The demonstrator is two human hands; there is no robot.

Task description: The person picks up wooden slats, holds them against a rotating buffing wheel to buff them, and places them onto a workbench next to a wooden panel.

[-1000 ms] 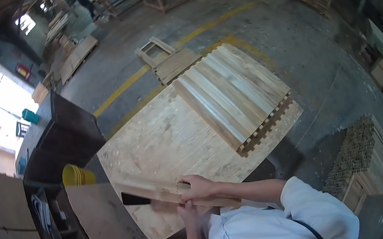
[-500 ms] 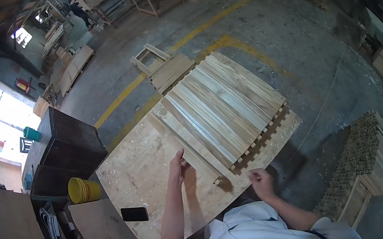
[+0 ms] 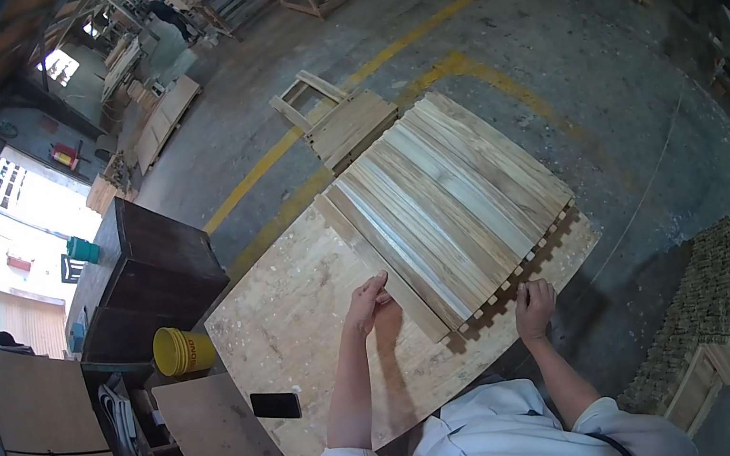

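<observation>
Light wooden slats (image 3: pixel 446 195) lie side by side in a panel on a pale worktable, short tenon-like ends sticking out toward me. Along the panel's left side runs a separate wooden slat (image 3: pixel 394 286). My left hand (image 3: pixel 365 307) is closed at that slat's outer edge, thumb uppermost; part of its grip is hidden. My right hand (image 3: pixel 535 308) is curled at the near ends of the slats, toward the right. Whatever its fingers may hold cannot be made out.
The worktable (image 3: pixel 289 323) carries a black phone (image 3: pixel 276 405) near its left edge. A yellow bucket (image 3: pixel 183 350) and dark cabinet (image 3: pixel 145 270) stand left. Stacked wood pieces (image 3: pixel 703 316) are at the right; a small wooden frame (image 3: pixel 348 125) lies beyond the panel.
The left slat has moved right against the panel, closing the gap, with my left hand following. My right hand has moved right and up to the slat ends. The view has shifted slightly.
</observation>
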